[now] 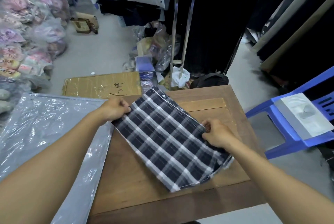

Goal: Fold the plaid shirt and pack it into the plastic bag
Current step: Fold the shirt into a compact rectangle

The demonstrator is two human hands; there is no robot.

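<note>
The plaid shirt [169,140], dark navy with white and grey checks, lies folded into a long rectangle set diagonally on the wooden table [207,102]. White snap buttons show along its far edge. My left hand [115,109] pinches the shirt's left edge. On the opposite side, my right hand [216,134] grips the right edge. A clear plastic bag [50,126] lies flat on a grey surface left of the table, touching the shirt's left corner.
A blue plastic chair [292,133] with a grey-white box on its seat stands to the right. A flat cardboard box [103,84] lies on the floor beyond the table. Bagged clothes are piled at far left; a metal clothes rack [178,30] with dark garments stands behind.
</note>
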